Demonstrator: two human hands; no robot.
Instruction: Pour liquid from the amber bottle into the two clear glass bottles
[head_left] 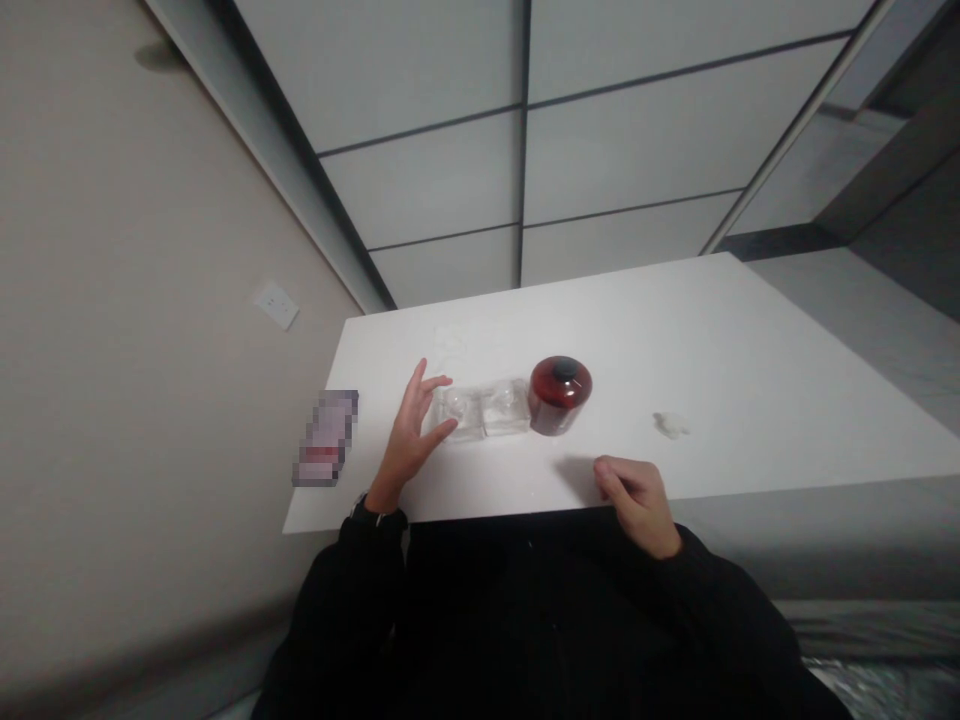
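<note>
My left hand (411, 432) is open, thumb and fingers spread around the left side of a clear, box-shaped container (466, 432). A rounded, transparent knob or ball (454, 404) shows at the top of that container, between my thumb and fingers; whether I touch it I cannot tell. Close against it on the right stands a second clear container (505, 410). Beside this one is a dark red, see-through bottle (559, 398) with a black cap. Near the table's front edge, my right hand (636, 498) is curled into a loose fist, with nothing visible in it.
The white table (750, 380) has a crumpled whitish scrap (670, 425) on its right part. A blurred-out flat item (327, 438) lies at the left edge, by the wall with a socket (276, 305). Panelled doors (450, 190) rise behind the table.
</note>
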